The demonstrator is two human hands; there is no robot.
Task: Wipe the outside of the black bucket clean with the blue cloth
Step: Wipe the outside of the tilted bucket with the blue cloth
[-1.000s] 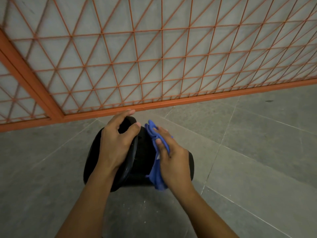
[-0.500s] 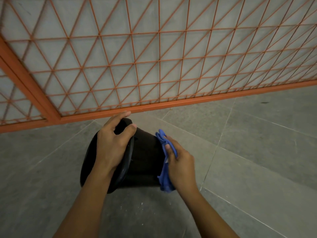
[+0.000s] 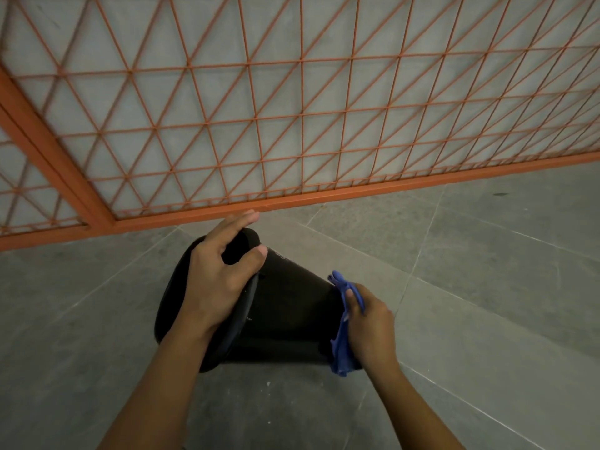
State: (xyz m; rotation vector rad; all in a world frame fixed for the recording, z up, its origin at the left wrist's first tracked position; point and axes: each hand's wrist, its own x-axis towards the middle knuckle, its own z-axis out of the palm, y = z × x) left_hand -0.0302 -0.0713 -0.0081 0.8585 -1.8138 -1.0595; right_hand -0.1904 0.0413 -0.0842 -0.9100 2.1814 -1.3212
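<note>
The black bucket [image 3: 289, 316] lies on its side on the grey tiled floor, its open mouth to the left and its base to the right. My left hand [image 3: 220, 280] grips the rim, thumb on the outer wall and fingers curled over the mouth. My right hand [image 3: 368, 326] presses the blue cloth [image 3: 342, 349] against the bucket's base end, fingers curled round the bunched fabric. The base itself is hidden behind the cloth and hand.
An orange metal mesh fence [image 3: 292, 203] with a thick bottom rail runs across the back, just beyond the bucket. Grey floor tiles [image 3: 487, 271] spread to the right and in front, with small white specks near the bucket.
My right hand has slid the cloth rightwards along the bucket's side, from its middle to the base end. My left hand keeps its grip on the rim.
</note>
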